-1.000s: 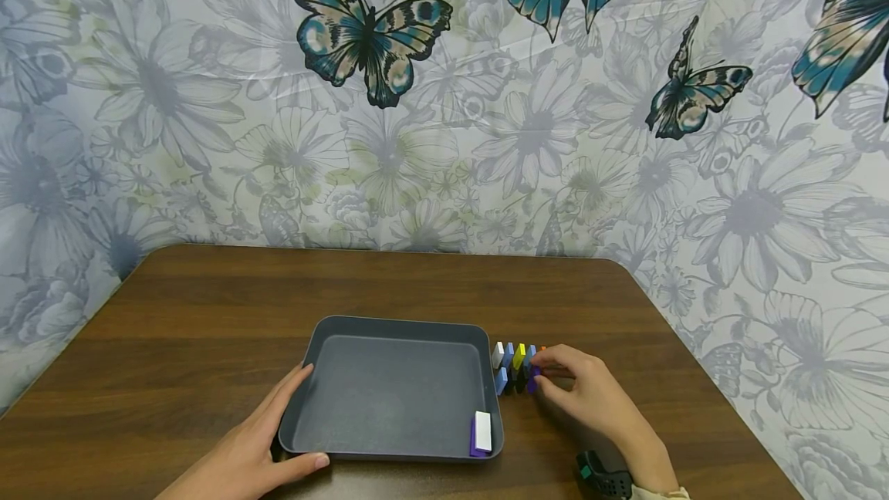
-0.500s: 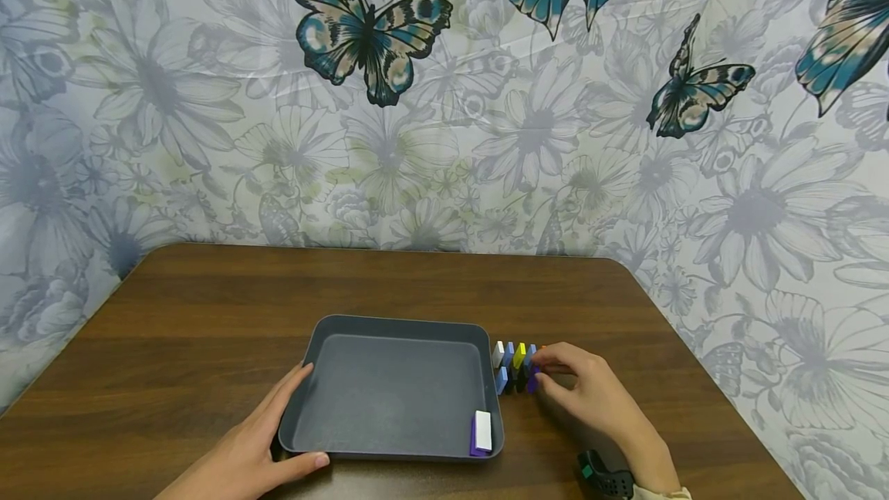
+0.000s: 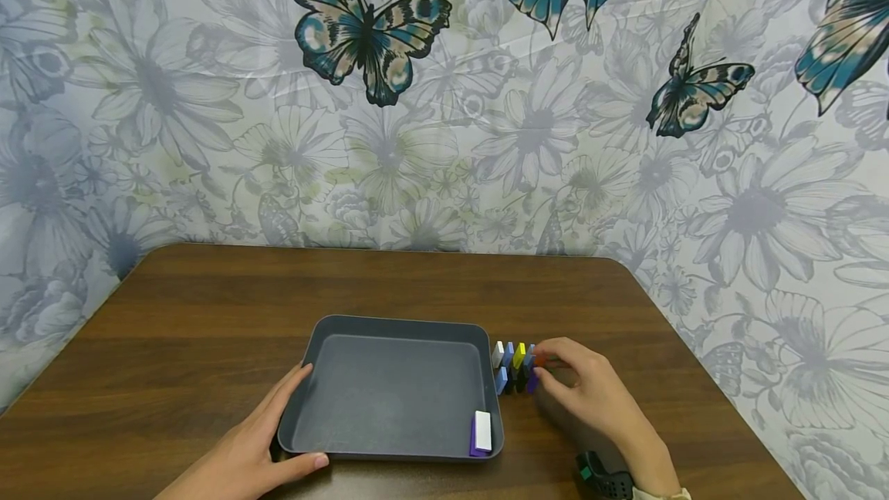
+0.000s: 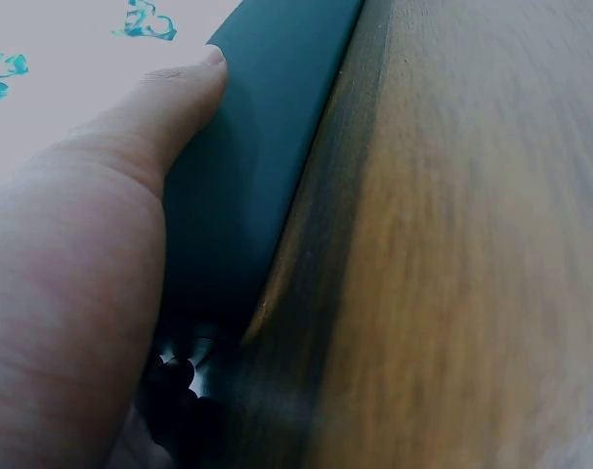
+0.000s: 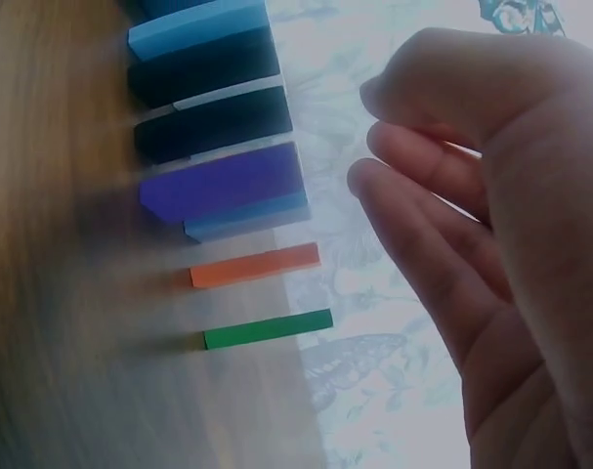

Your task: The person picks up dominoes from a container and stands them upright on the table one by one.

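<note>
My left hand (image 3: 257,438) holds the near left corner of a dark grey tray (image 3: 389,392), with fingers on its left side and thumb along the front wall. In the left wrist view the thumb (image 4: 169,107) lies against the outer wall. On the right, my right hand (image 3: 590,384) hovers close by small domino-like blocks standing in rows. Its fingers are loosely bent and hold nothing. A purple block (image 5: 223,181) is nearest to it, with an orange block (image 5: 255,266) and a green block (image 5: 269,329) behind.
Inside the tray's near right corner, a white block (image 3: 482,430) lies beside a purple one (image 3: 474,438). White (image 3: 498,353), yellow (image 3: 519,355), blue (image 3: 501,381) and dark blocks stand just right of the tray on the brown table (image 3: 229,307). Butterfly-patterned cloth hangs behind.
My right fingertips have come slightly away from the purple block, and the orange block shows more between them. The left hand and tray have not moved.
</note>
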A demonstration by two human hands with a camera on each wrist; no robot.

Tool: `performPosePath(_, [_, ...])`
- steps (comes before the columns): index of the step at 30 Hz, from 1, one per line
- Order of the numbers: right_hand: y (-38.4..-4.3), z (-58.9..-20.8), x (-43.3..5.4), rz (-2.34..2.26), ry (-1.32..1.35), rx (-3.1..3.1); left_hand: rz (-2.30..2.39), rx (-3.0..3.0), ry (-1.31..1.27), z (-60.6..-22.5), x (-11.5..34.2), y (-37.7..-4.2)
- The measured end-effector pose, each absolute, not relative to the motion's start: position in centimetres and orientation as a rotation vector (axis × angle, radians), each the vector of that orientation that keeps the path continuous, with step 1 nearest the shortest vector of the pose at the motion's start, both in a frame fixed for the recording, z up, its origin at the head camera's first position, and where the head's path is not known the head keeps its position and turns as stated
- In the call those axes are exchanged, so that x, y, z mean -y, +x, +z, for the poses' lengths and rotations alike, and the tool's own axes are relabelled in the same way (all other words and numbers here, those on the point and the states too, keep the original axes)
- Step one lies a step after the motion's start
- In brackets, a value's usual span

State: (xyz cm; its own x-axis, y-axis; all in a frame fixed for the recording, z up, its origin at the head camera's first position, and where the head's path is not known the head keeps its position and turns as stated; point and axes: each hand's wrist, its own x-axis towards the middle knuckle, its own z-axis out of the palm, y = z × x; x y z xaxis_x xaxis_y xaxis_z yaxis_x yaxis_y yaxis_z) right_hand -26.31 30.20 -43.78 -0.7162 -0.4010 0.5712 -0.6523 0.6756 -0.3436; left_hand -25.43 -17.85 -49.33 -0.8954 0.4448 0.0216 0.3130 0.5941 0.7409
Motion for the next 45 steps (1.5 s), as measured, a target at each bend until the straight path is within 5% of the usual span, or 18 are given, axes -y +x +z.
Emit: performPosePath(45, [-25.1, -43.7, -25.5, 0.842, 1.033, 2.521, 1.193, -2.657, 0.625, -49.2, 17.9, -25.3])
